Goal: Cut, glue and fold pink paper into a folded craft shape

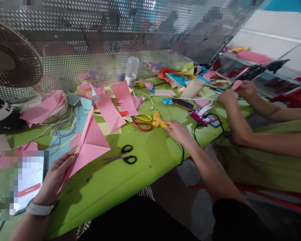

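Observation:
My left hand [61, 169] is closed on a folded piece of pink paper [91, 150], its creased flaps pointing up and to the right. My right hand [179, 132] grips the handle of a yellow glue gun [158, 119], whose nozzle faces up and away from me over the green table. Black-handled scissors [122, 156] lie on the tabletop between my two hands. Just left of the glue gun rest scissors with a red and a yellow loop [142, 122]. Pink paper strips [110, 112] stand loosely behind the held paper.
At far left are a fan [12, 57] and a tablet [31, 182]. A clear bottle [131, 72], a phone [183, 103] and a purple power strip [203, 118] sit further back. Paper scraps [178, 78] pile up there. A co-worker's hands [230, 95] hold pink paper at right.

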`<state>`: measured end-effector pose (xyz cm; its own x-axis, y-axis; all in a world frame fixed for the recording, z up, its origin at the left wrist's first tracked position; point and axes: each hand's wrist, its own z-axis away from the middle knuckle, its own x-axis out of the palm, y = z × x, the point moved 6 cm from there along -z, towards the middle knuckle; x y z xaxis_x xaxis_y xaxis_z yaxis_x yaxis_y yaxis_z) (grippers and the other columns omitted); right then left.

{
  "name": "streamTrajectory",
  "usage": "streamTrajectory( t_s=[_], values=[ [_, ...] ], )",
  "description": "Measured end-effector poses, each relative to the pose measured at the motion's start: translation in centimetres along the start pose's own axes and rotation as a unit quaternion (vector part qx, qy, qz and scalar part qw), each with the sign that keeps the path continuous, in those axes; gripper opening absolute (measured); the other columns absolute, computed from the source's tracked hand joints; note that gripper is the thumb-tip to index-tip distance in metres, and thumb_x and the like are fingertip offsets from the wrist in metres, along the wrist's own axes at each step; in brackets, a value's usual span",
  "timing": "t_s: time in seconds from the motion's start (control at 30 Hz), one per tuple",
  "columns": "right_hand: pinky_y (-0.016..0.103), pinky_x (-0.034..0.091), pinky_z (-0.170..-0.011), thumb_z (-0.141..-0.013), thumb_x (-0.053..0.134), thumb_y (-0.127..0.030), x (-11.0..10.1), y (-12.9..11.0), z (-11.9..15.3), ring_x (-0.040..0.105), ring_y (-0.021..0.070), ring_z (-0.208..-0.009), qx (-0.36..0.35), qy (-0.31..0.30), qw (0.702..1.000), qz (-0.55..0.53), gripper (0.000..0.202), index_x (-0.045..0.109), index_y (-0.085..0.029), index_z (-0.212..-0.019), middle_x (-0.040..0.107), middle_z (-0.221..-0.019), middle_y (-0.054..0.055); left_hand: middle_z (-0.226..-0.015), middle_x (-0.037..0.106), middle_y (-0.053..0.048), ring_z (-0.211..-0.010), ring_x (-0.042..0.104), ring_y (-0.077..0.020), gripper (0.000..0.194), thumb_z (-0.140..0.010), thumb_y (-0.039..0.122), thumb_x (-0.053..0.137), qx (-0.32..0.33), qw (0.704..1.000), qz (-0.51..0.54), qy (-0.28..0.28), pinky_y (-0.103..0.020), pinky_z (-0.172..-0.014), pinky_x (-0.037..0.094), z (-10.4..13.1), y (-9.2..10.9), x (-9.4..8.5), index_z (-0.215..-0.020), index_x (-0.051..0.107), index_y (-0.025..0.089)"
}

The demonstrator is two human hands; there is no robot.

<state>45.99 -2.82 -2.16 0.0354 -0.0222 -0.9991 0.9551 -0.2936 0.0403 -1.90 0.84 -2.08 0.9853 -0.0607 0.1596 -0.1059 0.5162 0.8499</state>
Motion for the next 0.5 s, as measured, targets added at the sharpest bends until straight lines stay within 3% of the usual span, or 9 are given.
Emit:
streamTrajectory(
  t_s=[0.1, 0.2, 0.33, 0.43, 0.5],
  values=[
    [0.032, 0.044, -0.076, -0.095, 0.051, -0.026, 0.3, 2.6, 0.5, 0.065, 0.0258, -0.098, 0.025, -0.019, 1.0, 0.003, 0.025, 0.065, -0.017, -0.114, 0.066, -0.116, 0.014, -0.082, 0.076, -0.001, -0.064, 0.072, -0.016, 0.033, -0.069, 0.028, 0.083, 0.002, 1.0, -0.003, -0.001, -0.019, -0.057, 0.058, 0.1, 0.1, 0.0, -0.098, 0.068, 0.023],
    [0.034, 0.046, -0.076, -0.091, 0.056, -0.03, -0.6, 3.0, 0.8, 0.065, 0.0281, -0.099, 0.036, -0.014, 0.999, 0.011, 0.031, 0.064, -0.017, -0.118, 0.064, -0.119, 0.015, -0.082, 0.076, -0.002, -0.065, 0.072, -0.0165, 0.034, -0.068, 0.029, 0.083, 0.001, 1.0, -0.007, -0.009, -0.019, -0.057, 0.058, -0.2, -0.1, 0.0, -0.097, 0.068, 0.022],
    [0.034, 0.047, -0.076, -0.092, 0.052, -0.034, -2.7, -1.7, -0.5, 0.066, 0.027, -0.096, 0.002, 0.057, 0.998, -0.011, 0.035, 0.062, -0.02, -0.123, 0.06, -0.125, 0.013, -0.081, 0.076, -0.002, -0.066, 0.072, -0.0176, 0.033, -0.069, 0.029, 0.082, 0.002, 1.0, -0.012, 0.001, -0.02, -0.055, 0.058, -0.4, -0.2, -0.2, -0.097, 0.068, 0.022],
    [0.034, 0.047, -0.075, -0.089, 0.056, -0.033, -2.1, -6.6, -2.6, 0.066, 0.0263, -0.094, -0.071, -0.012, 0.997, -0.021, 0.038, 0.06, -0.017, -0.124, 0.059, -0.127, 0.014, -0.082, 0.076, -0.002, -0.066, 0.072, -0.0173, 0.034, -0.069, 0.028, 0.081, 0.011, 1.0, -0.004, 0.005, -0.02, -0.056, 0.058, -0.2, 0.0, -0.1, -0.099, 0.067, 0.021],
    [0.033, 0.046, -0.074, -0.088, 0.058, -0.029, -1.6, -8.4, -4.1, 0.066, 0.0261, -0.093, -0.097, -0.05, 0.994, -0.005, 0.032, 0.063, -0.014, -0.116, 0.062, -0.121, 0.016, -0.082, 0.075, -0.002, -0.066, 0.072, -0.0167, 0.034, -0.069, 0.027, 0.081, 0.015, 1.0, 0.004, 0.004, -0.02, -0.057, 0.058, 0.1, 0.3, 0.2, -0.099, 0.066, 0.02]
  ],
)
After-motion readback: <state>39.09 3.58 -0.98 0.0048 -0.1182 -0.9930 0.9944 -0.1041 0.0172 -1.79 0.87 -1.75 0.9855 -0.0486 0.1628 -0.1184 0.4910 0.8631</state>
